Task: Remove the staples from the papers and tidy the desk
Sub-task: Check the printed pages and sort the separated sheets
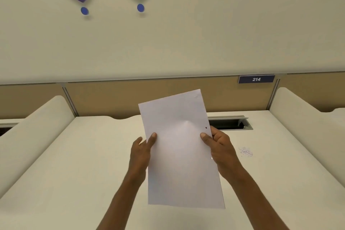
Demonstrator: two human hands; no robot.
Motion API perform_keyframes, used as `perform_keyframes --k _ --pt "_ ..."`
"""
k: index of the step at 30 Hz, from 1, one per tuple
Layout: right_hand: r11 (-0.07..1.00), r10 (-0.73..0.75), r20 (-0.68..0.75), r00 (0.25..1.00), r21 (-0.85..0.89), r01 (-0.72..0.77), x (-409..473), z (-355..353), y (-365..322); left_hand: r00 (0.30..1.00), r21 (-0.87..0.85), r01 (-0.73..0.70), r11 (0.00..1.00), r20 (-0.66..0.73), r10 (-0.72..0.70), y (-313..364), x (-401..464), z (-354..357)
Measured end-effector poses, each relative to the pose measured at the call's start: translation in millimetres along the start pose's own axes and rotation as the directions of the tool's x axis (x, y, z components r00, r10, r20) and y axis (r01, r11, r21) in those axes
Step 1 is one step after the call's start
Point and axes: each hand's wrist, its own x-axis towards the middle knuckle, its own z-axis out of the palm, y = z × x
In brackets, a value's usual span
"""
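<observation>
Head view: thin white paper sheets point(182, 155), smooth with one soft dent, are held upright above the cream matte bench point(74, 164), the left hand point(141, 152) and right hand point(221, 147) pinching opposite edges. A faint staple point(196, 96) sits beyond the right hand; tugging may tear that corner. Loose silvery staple bits point(246, 151) lie just right of it and could scatter.

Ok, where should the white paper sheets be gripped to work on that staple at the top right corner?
Keep the left hand pinching the left long edge of the white paper sheets, and move the right hand up the right edge towards the faint staple mark. The sheets stand upright and unsupported above both grips, so that corner would probably flex.
</observation>
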Motion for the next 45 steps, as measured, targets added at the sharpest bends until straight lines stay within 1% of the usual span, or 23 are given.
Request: perform_keyframes --k 2,4,10,14,25,30,32,34,35,36,37,39,40,42,45 --pt "0.995 0.063 -0.001 0.998 0.074 -0.063 4.7 -8.1 2.0 0.988 -0.066 -0.05 0.997 0.141 0.059 3.8 -2.6 -8.1" --pt "0.99 0.083 0.004 0.997 0.117 -0.083 7.7 -13.4 4.1 0.977 -0.109 -0.096 0.989 0.178 0.114 7.1 -7.6 -11.3" --pt "0.976 0.078 0.015 0.997 0.205 -0.079 8.8 -16.4 5.6 0.972 -0.132 -0.175 0.976 0.135 0.192 13.7 -16.4 -9.1" --pt "0.971 0.052 0.038 0.998 0.233 -0.06 7.3 -16.1 4.7 0.969 -0.14 -0.188 0.972 0.136 0.207 16.2 -17.5 -11.9" --pt "0.984 0.019 0.035 0.999 0.177 -0.025 12.2 -15.5 12.4 0.973 -0.128 -0.182 0.975 0.123 0.197 12.8 -16.4 -13.0" --pt "0.986 0.032 0.028 0.999 0.165 -0.036 17.3 -17.1 21.4 0.975 -0.129 -0.166 0.978 0.124 0.182 9.6 -16.2 -11.7" --pt "0.993 0.038 0.007 0.999 0.113 -0.039 22.2 -17.7 28.7 0.977 -0.131 -0.157 0.979 0.126 0.173 9.1 -15.7 -10.2" --pt "0.999 0.032 -0.014 0.999 0.024 -0.032 26.4 -16.9 34.9 0.98 -0.136 -0.147 0.98 0.112 0.163 8.0 -15.6 -6.5" --pt "0.998 0.005 -0.036 0.999 -0.057 -0.007 28.3 -16.1 37.8 0.982 -0.138 -0.144 0.98 0.1 0.158 6.9 -15.8 -4.0" --pt "0.984 -0.046 -0.074 0.996 -0.175 0.032 29.5 -14.8 40.5 0.984 -0.141 -0.139 0.98 0.087 0.152 5.6 -16.2 -0.6" --pt "0.944 -0.113 -0.117 0.987 -0.323 0.07 30.3 -13.3 43.9 0.986 -0.145 -0.135 0.98 0.074 0.146 4.0 -16.3 3.2" --pt "0.808 -0.268 -0.143 0.953 -0.571 0.142 28.1 -8.9 48.8 0.989 -0.148 -0.127 0.981 0.055 0.137 1.3 -16.1 12.1" --pt "0.737 -0.337 -0.111 0.935 -0.649 0.188 25.0 -5.6 50.0 0.99 -0.147 -0.122 0.982 0.048 0.131 -0.2 -16.2 16.8" --pt "0.64 -0.39 0.011 0.921 -0.716 0.279 15.3 5.6 51.2 0.994 -0.146 -0.102 0.984 0.036 0.108 -3.8 -15.3 26.4" --pt "0.542 -0.34 0.19 0.921 -0.761 0.357 -1.5 26.7 54.6 0.998 -0.174 -0.048 0.984 0.034 0.055 -8.0 -15.6 41.0"
